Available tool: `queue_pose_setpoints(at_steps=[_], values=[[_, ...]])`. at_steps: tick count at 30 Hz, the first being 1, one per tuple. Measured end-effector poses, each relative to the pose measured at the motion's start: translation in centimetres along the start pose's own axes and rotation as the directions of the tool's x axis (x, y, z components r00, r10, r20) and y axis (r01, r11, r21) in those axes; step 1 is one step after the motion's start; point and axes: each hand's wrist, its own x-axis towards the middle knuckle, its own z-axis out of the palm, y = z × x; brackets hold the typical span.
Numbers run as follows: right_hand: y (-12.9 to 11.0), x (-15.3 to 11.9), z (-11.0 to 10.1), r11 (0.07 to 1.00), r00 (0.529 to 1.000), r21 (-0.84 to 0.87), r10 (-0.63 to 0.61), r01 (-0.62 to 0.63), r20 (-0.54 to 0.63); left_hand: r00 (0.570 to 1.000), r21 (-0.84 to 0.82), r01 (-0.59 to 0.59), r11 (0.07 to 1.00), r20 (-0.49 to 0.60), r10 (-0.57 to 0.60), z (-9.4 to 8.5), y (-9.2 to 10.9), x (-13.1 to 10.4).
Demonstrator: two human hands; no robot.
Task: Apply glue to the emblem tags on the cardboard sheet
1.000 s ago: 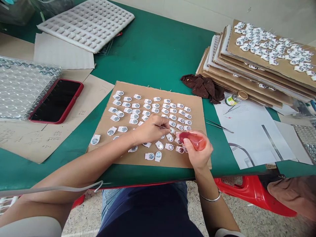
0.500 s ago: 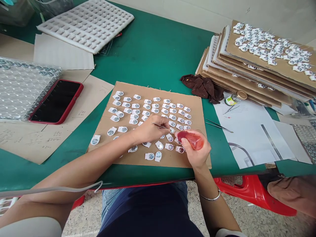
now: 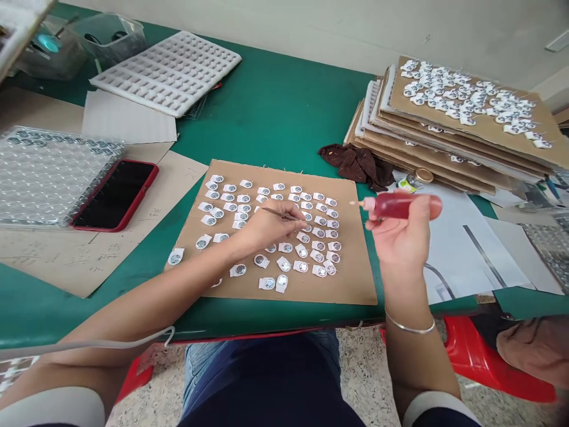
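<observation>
My left hand (image 3: 269,230) is closed around slim metal tweezers (image 3: 278,212), low over a brown cardboard sheet (image 3: 351,281). Their tips are hard to make out. Rows of small round silvery pieces on white tabs (image 3: 281,282) lie on that sheet, some under my left forearm. Off the sheet's right edge, my right hand (image 3: 402,252) grips a red squeeze bottle (image 3: 393,206), raised and held sideways. Its thin nozzle points left, apart from the pieces.
Stacked cardboard and foam sheets (image 3: 377,121) stand at back right, with a brown cloth (image 3: 355,166) and a small jar (image 3: 415,179) before them. A red-cased phone (image 3: 118,193), a clear blister tray (image 3: 40,184) and a white foam tray (image 3: 171,71) lie left.
My right hand has lifted the squeeze bottle up and right, away from the pieces, turning its nozzle leftward. The left hand stays over the sheet with the tweezers. The view has shifted slightly.
</observation>
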Motion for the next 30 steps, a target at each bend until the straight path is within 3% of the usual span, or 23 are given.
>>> queue_pose_setpoints(at_steps=[3, 6, 13, 24, 30], values=[[-0.4, 2.9, 1.3, 0.997, 0.997, -0.067, -0.04, 0.044, 0.065, 0.996, 0.002, -0.037, 0.999, -0.076, 0.037, 0.2, 0.6, 0.1], [1.2, 4.1, 2.5, 0.982, 0.991, -0.159, -0.092, 0.106, 0.092, 0.986, 0.112, -0.102, 0.989, -0.118, 0.115, 0.6, 0.0, 0.0], [4.3, 3.4, 2.1, 0.976, 0.995, -0.204, -0.057, 0.072, 0.078, 0.959, 0.405, -0.231, 0.885, -0.056, 0.276, 1.2, -2.3, -0.5], [4.1, 2.5, 2.3, 0.949, 0.987, -0.281, -0.119, 0.145, 0.105, 0.969, 0.44, -0.21, 0.873, -0.023, 0.245, 1.8, -2.9, -0.2], [4.1, 2.3, 2.3, 0.942, 0.986, -0.299, -0.124, 0.153, 0.113, 0.953, 0.485, -0.279, 0.829, 0.032, 0.302, 1.8, -2.4, -0.2]])
